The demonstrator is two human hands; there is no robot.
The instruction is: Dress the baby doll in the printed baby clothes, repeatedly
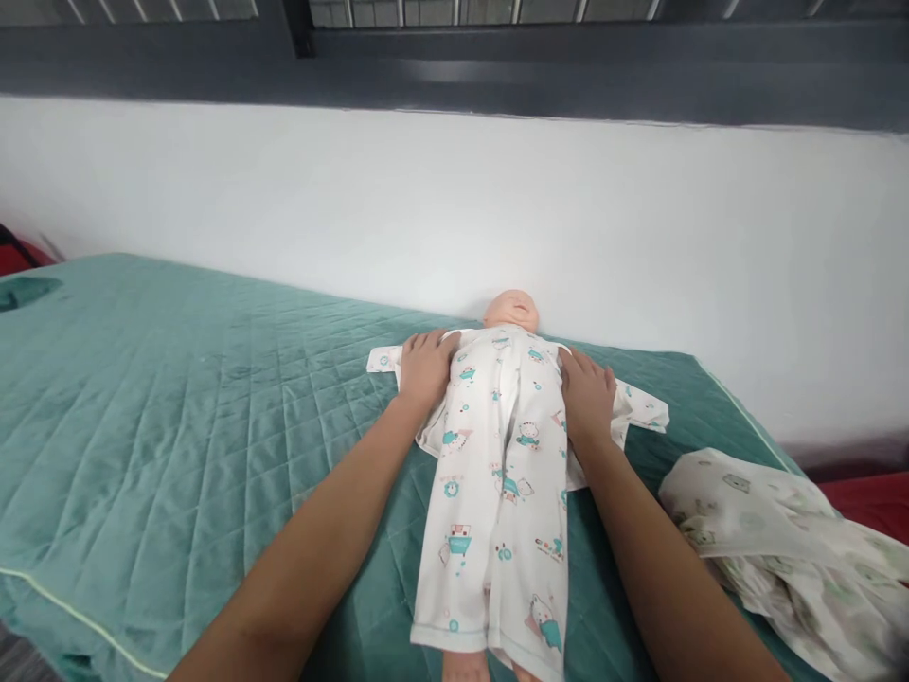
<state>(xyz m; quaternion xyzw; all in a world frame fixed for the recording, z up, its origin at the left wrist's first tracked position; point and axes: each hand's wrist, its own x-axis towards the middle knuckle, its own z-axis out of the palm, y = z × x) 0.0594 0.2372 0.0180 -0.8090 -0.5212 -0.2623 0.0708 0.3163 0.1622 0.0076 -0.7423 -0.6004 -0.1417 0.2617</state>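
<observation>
A baby doll (512, 307) lies on its back, its head near the wall and its bare feet (466, 667) towards me. White printed baby trousers (506, 483) cover its front from neck to ankles. Beneath them a white shirt spreads out, with a left sleeve (384, 359) and a right sleeve (645, 408) showing at the sides. At the trousers' upper left edge, my left hand (427, 365) is closed on the cloth. My right hand (589, 393) grips the upper right edge, fingers bent. Both thumbs are mostly hidden.
A green quilted cover (234, 407) lies under the doll. To the right is a crumpled white printed cloth (788, 549), beside something red (870, 502). Behind stands a white wall (319, 208) below a dark barred frame (540, 71).
</observation>
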